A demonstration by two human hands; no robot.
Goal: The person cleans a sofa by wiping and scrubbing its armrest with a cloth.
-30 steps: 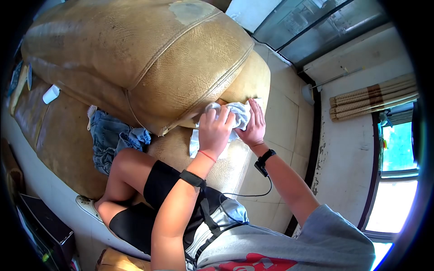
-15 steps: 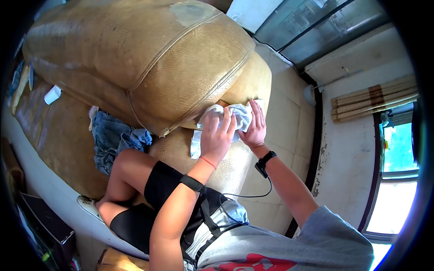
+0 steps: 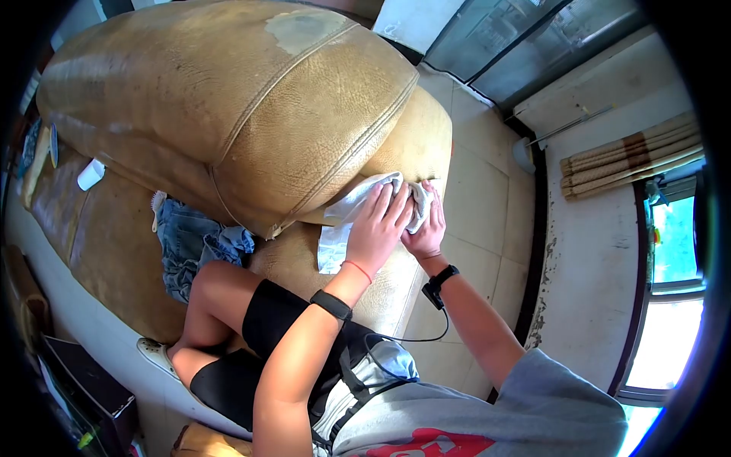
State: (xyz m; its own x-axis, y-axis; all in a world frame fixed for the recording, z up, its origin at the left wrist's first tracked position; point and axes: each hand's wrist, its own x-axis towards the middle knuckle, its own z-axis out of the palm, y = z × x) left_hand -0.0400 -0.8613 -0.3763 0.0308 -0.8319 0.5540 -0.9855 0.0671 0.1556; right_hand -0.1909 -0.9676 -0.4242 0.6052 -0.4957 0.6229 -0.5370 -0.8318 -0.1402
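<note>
A pale, crumpled cloth (image 3: 352, 206) lies at the end of the tan leather sofa (image 3: 320, 114), beside the bulging cushion. My left hand (image 3: 375, 230) rests on it with the fingers bent over the fabric. On the cloth's right side, my right hand (image 3: 428, 227) grips its bunched part, fingers pointing up along the sofa's edge. A flat white piece (image 3: 332, 250) hangs below the cloth on the seat; whether it is part of the same cloth I cannot tell.
Blue denim (image 3: 199, 242) lies on the seat near my bent knee, a brush beside it. A white cup (image 3: 90, 174) lies further left. A dark box (image 3: 90, 375) stands lower left. Curtains and a window are on the right.
My left hand has shifted right, closer to my right hand, over the bunched cloth. More of the cloth shows spread out on its left side. The view has shifted slightly.
</note>
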